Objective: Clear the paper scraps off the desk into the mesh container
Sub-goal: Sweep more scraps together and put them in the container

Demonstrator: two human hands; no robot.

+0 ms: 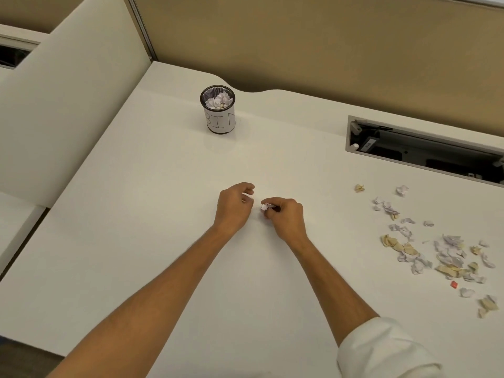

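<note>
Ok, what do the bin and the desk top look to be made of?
Bin: seemingly dark metal mesh, perforated wall visible inside the rim, wrapped in a white paper label with handwritten letters. Desk: smooth off-white top, probably laminate, with a soft sheen and no grain; what lies beneath cannot be told.

Two bare forearms, bare hands; right arm (pixel 341 282) in rolled-up white sleeve (pixel 381 350); left arm (pixel 152 290) unsleeved

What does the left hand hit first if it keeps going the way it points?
Likely nothing close: the left hand, pinching a small scrap, points up the bare desk, roughly toward the mesh container. It may pass just right of it; depth is unclear.
</note>
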